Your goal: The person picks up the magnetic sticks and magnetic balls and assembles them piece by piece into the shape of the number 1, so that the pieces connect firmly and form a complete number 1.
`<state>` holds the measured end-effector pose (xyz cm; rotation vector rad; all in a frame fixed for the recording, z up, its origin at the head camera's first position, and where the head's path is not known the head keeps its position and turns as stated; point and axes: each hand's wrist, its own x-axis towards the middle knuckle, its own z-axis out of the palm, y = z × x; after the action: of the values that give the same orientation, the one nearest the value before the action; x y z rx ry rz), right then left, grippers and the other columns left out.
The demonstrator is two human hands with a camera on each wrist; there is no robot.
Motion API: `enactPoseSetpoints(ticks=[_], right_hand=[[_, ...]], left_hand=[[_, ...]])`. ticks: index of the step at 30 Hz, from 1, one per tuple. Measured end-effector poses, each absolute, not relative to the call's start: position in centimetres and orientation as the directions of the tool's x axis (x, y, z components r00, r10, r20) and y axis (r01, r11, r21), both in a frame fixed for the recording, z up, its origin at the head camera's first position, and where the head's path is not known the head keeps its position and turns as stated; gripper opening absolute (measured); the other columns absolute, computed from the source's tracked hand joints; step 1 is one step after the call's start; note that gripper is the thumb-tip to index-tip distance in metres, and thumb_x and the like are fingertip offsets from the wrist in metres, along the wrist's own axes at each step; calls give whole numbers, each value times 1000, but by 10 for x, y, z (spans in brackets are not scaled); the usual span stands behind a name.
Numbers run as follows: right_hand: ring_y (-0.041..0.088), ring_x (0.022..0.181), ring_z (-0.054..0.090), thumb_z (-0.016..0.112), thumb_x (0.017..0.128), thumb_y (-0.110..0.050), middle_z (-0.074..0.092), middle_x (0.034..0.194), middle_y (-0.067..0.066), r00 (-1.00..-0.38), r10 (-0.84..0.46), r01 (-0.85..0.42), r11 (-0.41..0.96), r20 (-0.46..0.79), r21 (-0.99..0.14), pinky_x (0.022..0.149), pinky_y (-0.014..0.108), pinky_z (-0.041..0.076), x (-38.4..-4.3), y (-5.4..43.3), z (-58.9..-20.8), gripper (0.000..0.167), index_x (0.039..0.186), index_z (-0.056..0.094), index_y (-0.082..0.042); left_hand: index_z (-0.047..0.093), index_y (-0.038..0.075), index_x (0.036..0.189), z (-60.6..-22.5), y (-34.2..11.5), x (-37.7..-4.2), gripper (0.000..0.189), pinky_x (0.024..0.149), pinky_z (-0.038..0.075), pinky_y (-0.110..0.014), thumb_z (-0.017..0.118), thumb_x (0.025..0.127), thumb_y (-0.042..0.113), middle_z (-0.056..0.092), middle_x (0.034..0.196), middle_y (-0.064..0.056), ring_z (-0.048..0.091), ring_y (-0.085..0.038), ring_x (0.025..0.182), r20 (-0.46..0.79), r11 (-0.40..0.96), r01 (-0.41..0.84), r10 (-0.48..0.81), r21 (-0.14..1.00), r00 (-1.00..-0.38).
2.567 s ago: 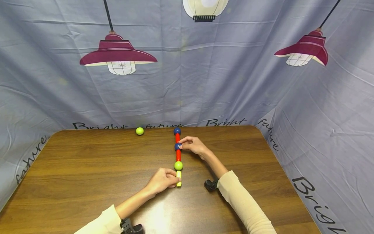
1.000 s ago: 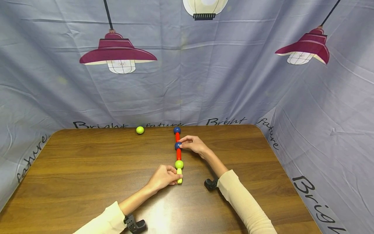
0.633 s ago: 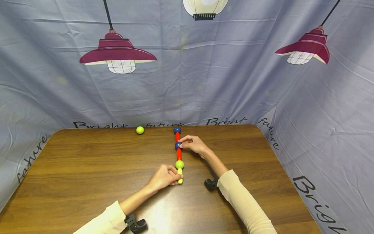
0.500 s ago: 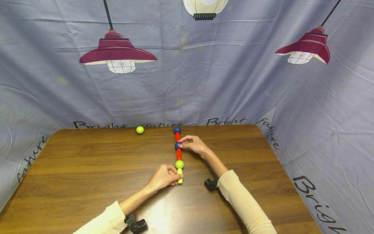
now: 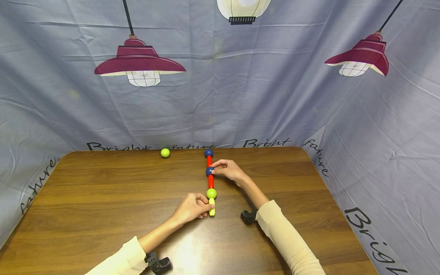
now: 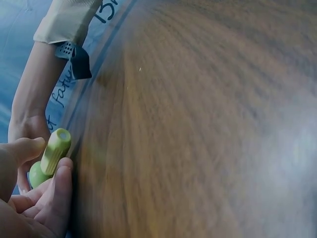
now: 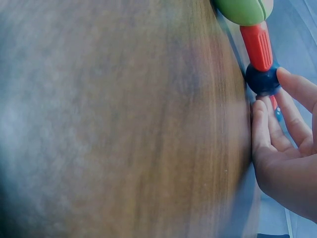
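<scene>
A straight chain of toy balls and rods lies on the wooden table. At its far end is a blue ball [image 5: 208, 153], then a red rod [image 5: 209, 161], a second blue ball [image 7: 261, 80], another red rod [image 7: 257, 47] and a green ball [image 5: 211, 193]. A yellow-green rod [image 6: 56, 151] meets the green ball at the near end. My left hand [image 5: 191, 207] pinches this rod between thumb and fingers. My right hand [image 5: 229, 170] grips the middle blue ball from the right, its fingertips covering part of it.
A loose green ball [image 5: 165, 152] sits near the table's back edge, left of the chain. Behind the wooden table [image 5: 103, 198] hangs a grey-blue curtain [image 5: 199, 103] printed with lamps and lettering; it also runs along both sides.
The yellow-green rod and green ball have shifted slightly away from me and to the right, my left hand moving with them. My right hand stays on the middle blue ball.
</scene>
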<state>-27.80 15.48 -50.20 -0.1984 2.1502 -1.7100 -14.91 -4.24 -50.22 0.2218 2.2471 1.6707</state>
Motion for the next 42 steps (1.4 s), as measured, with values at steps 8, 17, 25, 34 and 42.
enactPoseSetpoints(ticks=[8,17,25,34,42], right_hand=[[17,91,66,77,86,-8,72,96,6,-914,-345,127,262,-216,-957,86,31,53,-277,155,-502,28,112,70,-1],[18,91,67,76,86,-6,73,97,8,-915,-346,126,247,-209,-961,87,30,53,-277,155,-501,27,111,70,1],[17,90,67,76,86,-5,72,96,7,-913,-350,126,242,-208,-962,86,30,54,-276,155,-500,27,112,70,2],[17,91,67,76,87,-6,72,97,7,-913,-345,132,258,-219,-957,87,30,54,-277,155,-500,26,112,70,0],[17,90,67,76,86,-5,72,96,6,-912,-348,130,253,-215,-959,87,31,54,-278,155,-501,27,112,70,1]], left_hand=[[66,-3,100,-501,-53,-156,32,52,53,-26,81,83,21,67,70,0,64,-15,58,-83,389,30,271,921,-959],[68,1,98,-501,-69,-171,27,57,52,-26,82,81,16,68,77,2,65,-11,65,2,458,79,166,885,-986],[68,2,106,-498,-88,-188,29,76,56,-38,81,84,15,69,92,-5,66,-20,83,87,551,138,118,823,-989],[63,0,118,-495,-114,-211,41,94,49,-49,79,85,20,65,115,-16,60,-34,108,123,647,143,76,749,-990],[55,-1,132,-494,-133,-231,53,101,41,-56,75,88,22,48,135,-24,44,-41,124,128,663,93,-5,743,-992]])
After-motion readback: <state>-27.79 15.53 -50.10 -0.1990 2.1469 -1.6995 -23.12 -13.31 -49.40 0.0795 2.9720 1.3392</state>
